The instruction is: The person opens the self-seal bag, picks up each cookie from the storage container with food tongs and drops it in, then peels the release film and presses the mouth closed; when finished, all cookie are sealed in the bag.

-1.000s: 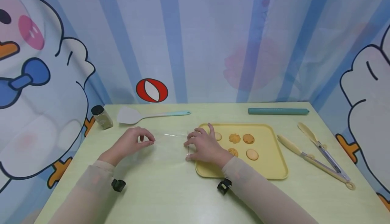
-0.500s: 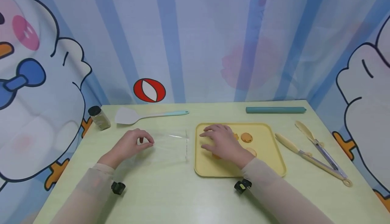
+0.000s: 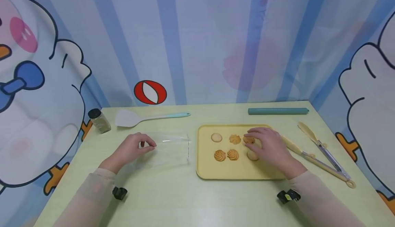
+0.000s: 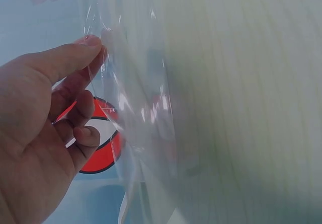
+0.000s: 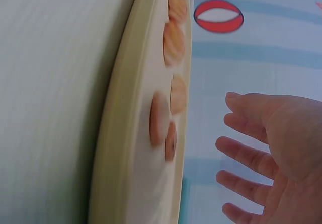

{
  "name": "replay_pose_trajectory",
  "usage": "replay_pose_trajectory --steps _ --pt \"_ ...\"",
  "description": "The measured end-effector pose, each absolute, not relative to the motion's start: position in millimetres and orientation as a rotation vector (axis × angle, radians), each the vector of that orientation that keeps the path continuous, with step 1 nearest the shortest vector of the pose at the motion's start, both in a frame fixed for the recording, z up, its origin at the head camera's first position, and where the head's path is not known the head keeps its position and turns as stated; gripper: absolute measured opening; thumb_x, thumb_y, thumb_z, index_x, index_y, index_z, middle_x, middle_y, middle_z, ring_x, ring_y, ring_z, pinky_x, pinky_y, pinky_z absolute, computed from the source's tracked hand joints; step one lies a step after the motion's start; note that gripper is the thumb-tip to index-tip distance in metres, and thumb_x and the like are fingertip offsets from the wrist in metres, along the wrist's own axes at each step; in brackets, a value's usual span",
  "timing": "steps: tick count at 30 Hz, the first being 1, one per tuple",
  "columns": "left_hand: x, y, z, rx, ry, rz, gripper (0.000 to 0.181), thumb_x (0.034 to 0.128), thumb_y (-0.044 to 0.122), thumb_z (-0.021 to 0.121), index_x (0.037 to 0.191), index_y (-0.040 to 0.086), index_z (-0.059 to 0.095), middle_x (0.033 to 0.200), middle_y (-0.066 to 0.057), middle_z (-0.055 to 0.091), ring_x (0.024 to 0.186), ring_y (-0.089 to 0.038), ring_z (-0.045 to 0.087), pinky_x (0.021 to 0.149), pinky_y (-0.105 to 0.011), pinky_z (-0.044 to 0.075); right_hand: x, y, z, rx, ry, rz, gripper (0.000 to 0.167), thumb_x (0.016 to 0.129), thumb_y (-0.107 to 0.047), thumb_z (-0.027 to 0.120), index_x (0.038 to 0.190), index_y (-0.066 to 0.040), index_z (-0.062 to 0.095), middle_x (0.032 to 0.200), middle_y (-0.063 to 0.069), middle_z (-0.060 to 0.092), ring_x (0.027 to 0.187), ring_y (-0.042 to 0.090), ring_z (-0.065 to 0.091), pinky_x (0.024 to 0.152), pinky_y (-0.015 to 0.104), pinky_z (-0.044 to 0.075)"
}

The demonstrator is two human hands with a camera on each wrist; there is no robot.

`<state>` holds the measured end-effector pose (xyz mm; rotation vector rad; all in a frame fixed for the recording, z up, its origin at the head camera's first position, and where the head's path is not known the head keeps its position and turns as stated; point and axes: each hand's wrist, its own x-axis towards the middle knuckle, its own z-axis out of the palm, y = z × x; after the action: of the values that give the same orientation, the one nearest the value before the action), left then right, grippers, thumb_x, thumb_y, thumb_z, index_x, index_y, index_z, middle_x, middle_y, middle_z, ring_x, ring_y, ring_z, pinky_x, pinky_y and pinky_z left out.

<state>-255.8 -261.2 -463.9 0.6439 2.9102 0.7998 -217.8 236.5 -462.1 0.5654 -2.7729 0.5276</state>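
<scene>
Golden cookies (image 3: 232,154) are lying near the right hand (image 3: 272,147), spread and empty; the left hand (image 3: 132,148) is pinching a clear plastic bag (image 3: 174,150).

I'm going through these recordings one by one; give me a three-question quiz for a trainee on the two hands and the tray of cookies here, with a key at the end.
1. Multiple choice: what does the left hand pinch between thumb and finger?
A) the spatula
B) the clear plastic
C) the tongs

2. True or false: the right hand, over the tray, grips nothing.

3. Count: how many cookies show on the tray in the head view?

Key:
1. B
2. True; its fingers stand apart in the right wrist view, with nothing between them.
3. Six
</scene>
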Motion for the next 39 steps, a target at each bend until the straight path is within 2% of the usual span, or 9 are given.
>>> replay_pose_trajectory --steps 6,9,13,16,24,33,39 --pt "-254.9 -261.4 -464.0 0.654 2.903 0.802 0.012 0.0912 0.016 0.080 0.102 0.020 0.080 0.094 0.009 0.073 0.082 -0.015 0.054 0.074 -0.030 0.047 -203.8 287.4 -459.9 0.483 -2.735 0.540 0.038 0.092 -0.025 0.079 0.125 -0.008 0.073 0.133 0.018 0.067 0.125 0.044 0.059 0.104 0.063 0.044" --pt "-254.3 -261.2 -462.8 0.656 2.894 0.800 0.011 0.0916 0.016 0.079 0.101 0.021 0.080 0.094 0.009 0.072 0.082 -0.015 0.054 0.074 -0.031 0.047 -197.8 312.6 -460.2 0.410 -2.736 0.570 0.042 0.092 -0.026 0.079 0.127 -0.006 0.071 0.134 0.020 0.065 0.129 0.048 0.054 0.103 0.067 0.042" --pt "-254.4 -260.6 -461.3 0.664 2.888 0.772 0.009 0.0924 0.017 0.079 0.100 0.022 0.080 0.094 0.010 0.072 0.082 -0.015 0.054 0.075 -0.031 0.047 -188.4 341.9 -457.4 0.259 -2.812 0.632 0.054 0.096 -0.039 0.073 0.138 -0.006 0.063 0.147 0.027 0.054 0.136 0.056 0.043 0.102 0.073 0.036" --pt "-254.2 -261.8 -459.5 0.675 2.893 0.751 0.008 0.0923 0.017 0.079 0.099 0.022 0.079 0.093 0.010 0.072 0.082 -0.014 0.054 0.074 -0.031 0.047 -183.4 360.6 -458.2 0.190 -2.851 0.631 0.063 0.097 -0.046 0.070 0.144 -0.005 0.057 0.150 0.031 0.048 0.134 0.058 0.042 0.099 0.074 0.036" --pt "-254.0 -260.2 -461.2 0.724 2.904 0.759 0.008 0.0922 0.016 0.079 0.098 0.021 0.079 0.093 0.011 0.072 0.080 -0.013 0.053 0.073 -0.030 0.047 -174.4 411.5 -469.5 0.076 -2.902 0.526 0.084 0.092 -0.055 0.073 0.148 0.002 0.048 0.147 0.037 0.043 0.129 0.061 0.040 0.093 0.075 0.036" --pt "-252.9 -260.9 -463.0 0.717 2.914 0.776 0.008 0.0915 0.016 0.079 0.098 0.020 0.080 0.092 0.011 0.072 0.079 -0.013 0.052 0.073 -0.029 0.046 -171.2 433.9 -482.2 -0.108 -3.010 0.453 0.111 0.086 -0.068 0.071 0.148 0.017 0.036 0.141 0.049 0.038 0.125 0.066 0.038 0.094 0.078 0.036" --pt "-253.0 -260.7 -463.1 0.725 2.920 0.772 0.008 0.0910 0.016 0.080 0.097 0.021 0.080 0.091 0.012 0.072 0.077 -0.012 0.052 0.071 -0.029 0.046 -168.1 439.6 -486.5 -0.128 -3.090 0.431 0.114 0.086 -0.071 0.068 0.144 0.022 0.038 0.138 0.051 0.039 0.121 0.067 0.042 0.091 0.075 0.040"
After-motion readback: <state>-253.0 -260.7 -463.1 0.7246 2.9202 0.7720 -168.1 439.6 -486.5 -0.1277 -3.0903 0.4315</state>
